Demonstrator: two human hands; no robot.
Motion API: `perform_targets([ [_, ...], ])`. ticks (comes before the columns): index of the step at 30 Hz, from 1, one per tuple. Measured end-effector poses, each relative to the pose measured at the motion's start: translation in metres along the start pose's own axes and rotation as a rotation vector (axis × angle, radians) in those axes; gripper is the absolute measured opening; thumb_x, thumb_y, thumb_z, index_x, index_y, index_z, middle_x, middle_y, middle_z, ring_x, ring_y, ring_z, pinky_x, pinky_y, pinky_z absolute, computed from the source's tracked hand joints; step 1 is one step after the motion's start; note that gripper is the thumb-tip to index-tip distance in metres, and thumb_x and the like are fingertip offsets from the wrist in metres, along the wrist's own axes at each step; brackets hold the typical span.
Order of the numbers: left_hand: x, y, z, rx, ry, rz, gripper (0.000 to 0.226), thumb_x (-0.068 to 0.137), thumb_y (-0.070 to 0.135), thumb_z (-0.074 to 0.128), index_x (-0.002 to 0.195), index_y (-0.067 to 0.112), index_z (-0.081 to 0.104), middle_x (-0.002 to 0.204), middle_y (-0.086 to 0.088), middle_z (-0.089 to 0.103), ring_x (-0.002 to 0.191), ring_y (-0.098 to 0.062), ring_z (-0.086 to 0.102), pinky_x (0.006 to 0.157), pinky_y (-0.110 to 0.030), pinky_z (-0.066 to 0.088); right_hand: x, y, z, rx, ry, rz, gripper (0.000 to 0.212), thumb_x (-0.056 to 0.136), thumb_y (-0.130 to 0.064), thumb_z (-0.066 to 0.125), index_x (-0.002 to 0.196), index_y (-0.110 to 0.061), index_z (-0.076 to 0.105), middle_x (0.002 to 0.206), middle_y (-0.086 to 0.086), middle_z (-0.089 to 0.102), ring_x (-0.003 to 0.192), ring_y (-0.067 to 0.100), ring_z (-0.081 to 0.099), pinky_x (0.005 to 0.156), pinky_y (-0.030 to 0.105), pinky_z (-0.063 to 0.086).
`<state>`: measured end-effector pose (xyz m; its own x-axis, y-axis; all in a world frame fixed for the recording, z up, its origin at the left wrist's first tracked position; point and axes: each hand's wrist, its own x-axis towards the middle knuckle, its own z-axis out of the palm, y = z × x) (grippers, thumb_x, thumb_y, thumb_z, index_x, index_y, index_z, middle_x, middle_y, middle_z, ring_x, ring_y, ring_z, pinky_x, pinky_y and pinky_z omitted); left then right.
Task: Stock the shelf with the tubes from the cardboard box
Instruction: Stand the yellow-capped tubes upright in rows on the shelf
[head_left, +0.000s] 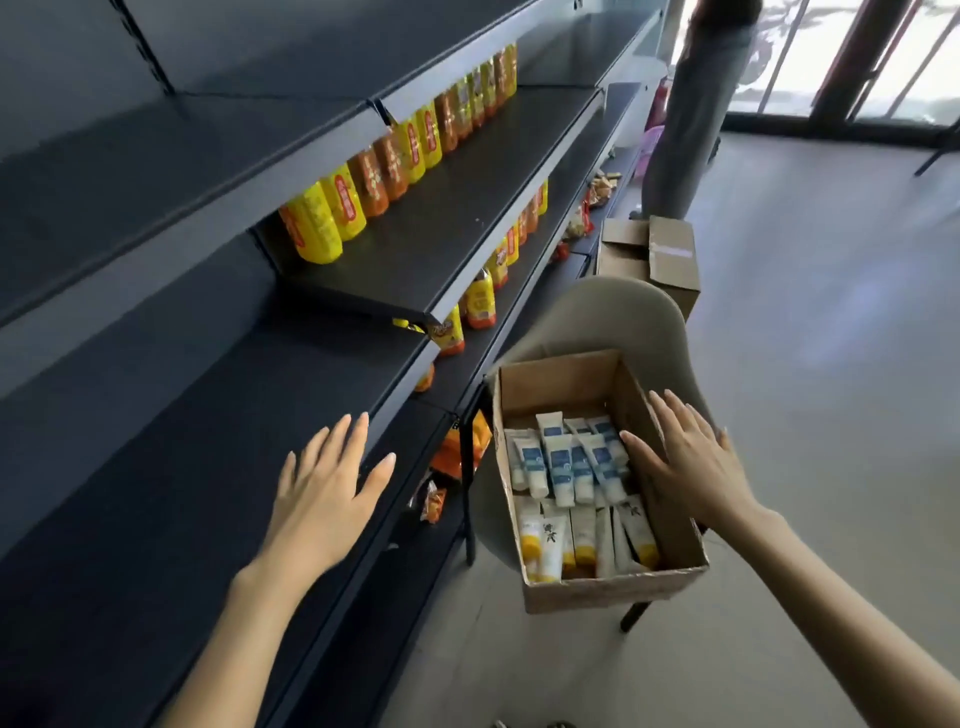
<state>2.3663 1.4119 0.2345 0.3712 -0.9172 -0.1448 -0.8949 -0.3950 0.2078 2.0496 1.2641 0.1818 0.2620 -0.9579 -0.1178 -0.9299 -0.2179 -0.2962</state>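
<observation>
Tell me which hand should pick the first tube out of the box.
Right, probably. The right hand is open at the cardboard box, with its thumb over the tubes. The left hand is spread over the dark shelf, away from the box, so it is better placed to receive.

A shop: long dark metal shelves (156, 467) stretch ahead of the left hand (327, 493), with rows of bottled drinks (384, 166) (yellow and orange) well beyond it.
</observation>
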Motion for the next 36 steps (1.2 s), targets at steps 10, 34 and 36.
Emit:
perform_targets([
  [10, 0.061, 0.039, 0.077, -0.034, -0.241, 0.080, 0.061, 0.097, 0.050, 0.019, 0.151, 0.027, 0.000, 0.159, 0.006, 0.000, 0.146, -0.013, -0.001, 0.118, -0.039, 0.003, 0.015, 0.044, 0.085, 0.031, -0.152, 0.153, 0.073, 0.092, -0.060, 0.033, 0.151, -0.020, 0.019, 0.158, 0.003, 0.020, 0.144, 0.022, 0.022, 0.115, 0.047, 0.022],
  [34, 0.113, 0.061, 0.224, -0.184, -0.413, 0.034, 0.066, 0.095, 0.056, 0.022, 0.149, 0.030, -0.004, 0.158, 0.009, -0.010, 0.145, -0.010, -0.006, 0.118, -0.038, 0.003, 0.062, 0.000, 0.333, 0.531, -0.809, 0.646, 0.089, 0.094, -0.040, 0.051, 0.150, -0.005, -0.008, 0.148, 0.018, 0.036, 0.133, 0.033, 0.040, 0.108, 0.034, 0.032],
  [36, 0.111, 0.060, 0.228, -0.211, -0.413, 0.012, 0.065, 0.094, 0.056, 0.021, 0.149, 0.032, -0.005, 0.158, 0.011, -0.010, 0.145, -0.009, -0.006, 0.117, -0.036, 0.002, 0.065, 0.001, 0.343, 0.608, -0.718, 0.717, 0.090, 0.090, -0.032, 0.060, 0.149, -0.006, -0.003, 0.144, 0.015, 0.042, 0.129, 0.033, 0.045, 0.106, 0.036, 0.037],
])
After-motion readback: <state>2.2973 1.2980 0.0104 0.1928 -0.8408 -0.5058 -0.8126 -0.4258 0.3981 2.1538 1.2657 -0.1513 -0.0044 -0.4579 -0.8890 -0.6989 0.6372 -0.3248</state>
